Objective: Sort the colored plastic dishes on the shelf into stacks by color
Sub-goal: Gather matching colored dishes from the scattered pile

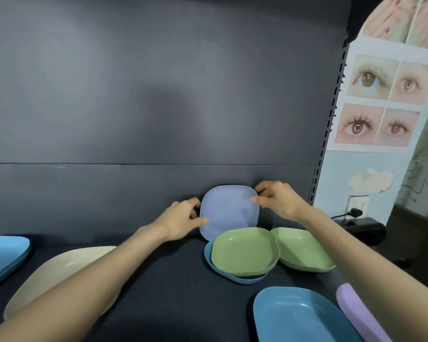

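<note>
Behind nested dishes [245,253], upright dish [229,211]; single dish [307,250] right

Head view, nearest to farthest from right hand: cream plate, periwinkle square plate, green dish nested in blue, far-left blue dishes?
1. Periwinkle square plastic plate: in the right hand.
2. Green plastic dish nested in blue: below.
3. Cream plastic plate: lower left.
4. Light blue plastic dishes: far left.

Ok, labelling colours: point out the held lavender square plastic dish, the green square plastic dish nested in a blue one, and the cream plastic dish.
lavender square plastic dish [229,211]: head view, centre face
green square plastic dish [245,253]: head view, inner floor
cream plastic dish [59,267]: head view, inner surface
</note>
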